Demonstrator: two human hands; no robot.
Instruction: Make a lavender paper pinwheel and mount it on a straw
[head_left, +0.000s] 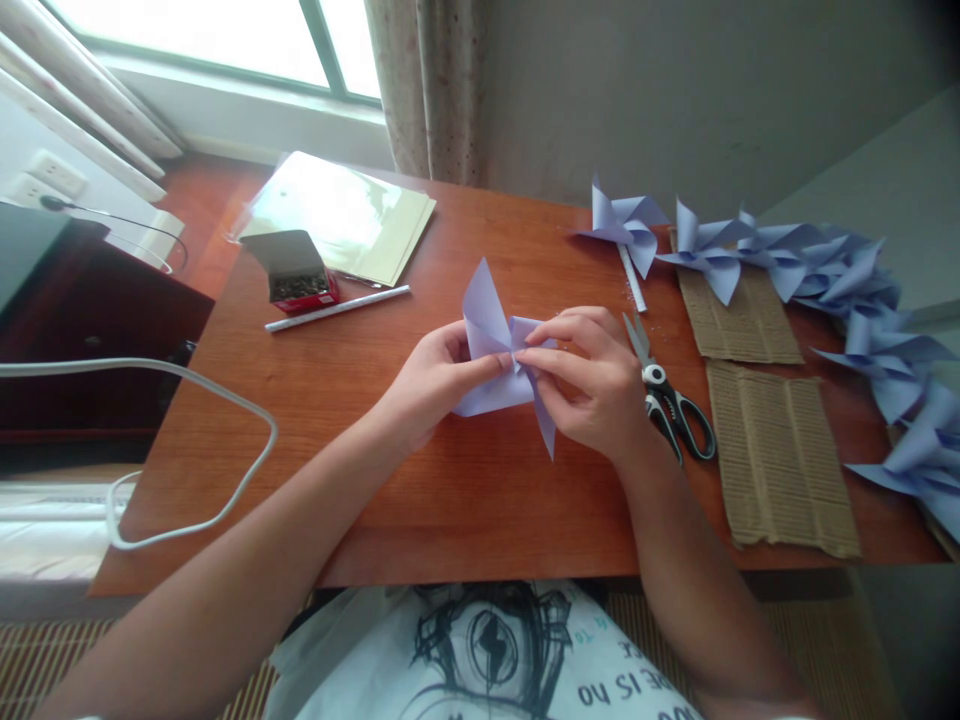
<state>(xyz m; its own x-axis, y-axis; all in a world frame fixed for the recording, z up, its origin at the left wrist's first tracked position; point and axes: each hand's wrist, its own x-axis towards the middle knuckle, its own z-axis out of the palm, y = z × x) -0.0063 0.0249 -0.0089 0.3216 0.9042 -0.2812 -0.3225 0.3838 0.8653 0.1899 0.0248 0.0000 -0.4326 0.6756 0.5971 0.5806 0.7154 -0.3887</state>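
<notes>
A lilac paper pinwheel [501, 360] is pinched at its centre by both hands. The left hand [435, 385] is closed beneath it; the right hand's [592, 385] fingertips [525, 352] are pressed together on top.

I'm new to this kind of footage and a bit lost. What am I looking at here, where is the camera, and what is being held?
There is no machine: a person works with two bare hands. The single camera sits on their head, looking down, so the arms reach in from below. The left hand and right hand pinch a pale blue folded paper pinwheel at its centre, above a wooden table. On the table lie scissors, cardboard pieces, finished pinwheels, a white stick, a small open box and a sheet stack.
</notes>
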